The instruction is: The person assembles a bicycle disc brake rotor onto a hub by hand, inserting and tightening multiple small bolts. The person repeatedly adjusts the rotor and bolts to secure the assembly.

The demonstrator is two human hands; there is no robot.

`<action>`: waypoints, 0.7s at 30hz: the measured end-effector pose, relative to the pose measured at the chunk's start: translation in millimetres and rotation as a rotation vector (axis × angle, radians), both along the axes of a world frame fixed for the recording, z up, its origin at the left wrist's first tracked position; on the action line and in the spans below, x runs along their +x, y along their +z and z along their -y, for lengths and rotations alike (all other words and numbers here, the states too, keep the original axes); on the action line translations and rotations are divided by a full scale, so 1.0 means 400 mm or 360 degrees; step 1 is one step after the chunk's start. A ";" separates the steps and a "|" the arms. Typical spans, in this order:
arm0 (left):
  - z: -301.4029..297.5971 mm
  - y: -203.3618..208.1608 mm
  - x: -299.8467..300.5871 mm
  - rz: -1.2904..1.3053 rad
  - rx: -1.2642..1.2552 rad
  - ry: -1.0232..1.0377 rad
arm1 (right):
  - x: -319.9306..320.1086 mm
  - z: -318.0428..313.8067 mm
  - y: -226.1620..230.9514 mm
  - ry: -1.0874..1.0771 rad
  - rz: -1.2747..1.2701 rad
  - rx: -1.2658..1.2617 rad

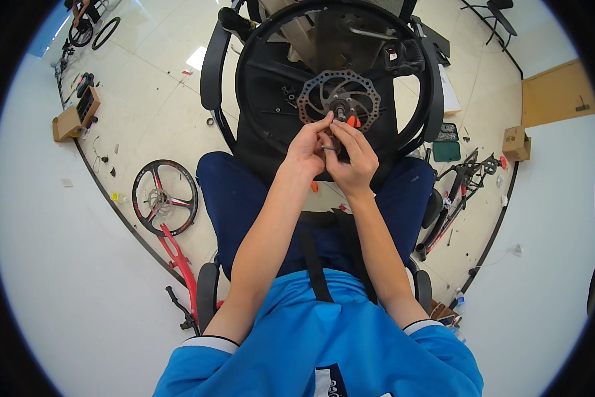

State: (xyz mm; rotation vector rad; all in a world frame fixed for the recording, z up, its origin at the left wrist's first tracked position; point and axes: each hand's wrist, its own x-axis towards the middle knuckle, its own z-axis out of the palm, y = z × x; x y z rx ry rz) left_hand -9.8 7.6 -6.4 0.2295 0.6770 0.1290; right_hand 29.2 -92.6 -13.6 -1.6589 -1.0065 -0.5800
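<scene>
Treat the wheel (243, 73) as probably stiff, heavy; hold its rim (248, 99), not the brake disc (307, 96). With left hand (306, 147) and right hand (354, 163) together, cannot tell exact grip.

The disc (340, 77) is coloured silver and patterned with holes; the near wheel (246, 69) is coloured black, the trousers (241, 205) navy. The shirt (377, 337) is coloured bright blue, the left frame (185, 270) red.

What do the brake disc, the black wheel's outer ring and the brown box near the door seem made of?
Brake disc: likely metal, judging by its thin, perforated form and grey sheen.
Outer ring: rubber or coated metal; its even, dark black leaves that open.
Brown box: probably cardboard, from its matte tan, flat sides.
</scene>
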 end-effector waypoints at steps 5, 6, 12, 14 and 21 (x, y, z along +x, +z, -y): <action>-0.003 -0.023 -0.001 0.0014 0.0037 -0.0036 | 0.006 0.012 0.002 0.0097 -0.0129 0.0013; -0.007 -0.025 -0.001 0.0020 0.0032 -0.0048 | 0.011 0.009 0.002 0.0126 -0.0164 0.0027; 0.005 -0.011 -0.007 0.0086 0.0013 -0.0004 | 0.010 0.002 -0.010 0.0150 -0.0186 0.0062; -0.008 -0.022 -0.012 0.0154 0.0014 -0.0039 | 0.008 0.002 -0.017 0.0120 -0.0180 0.0068; -0.022 -0.010 -0.018 0.0012 -0.0003 -0.0086 | 0.004 -0.007 -0.007 0.0066 -0.0158 0.0048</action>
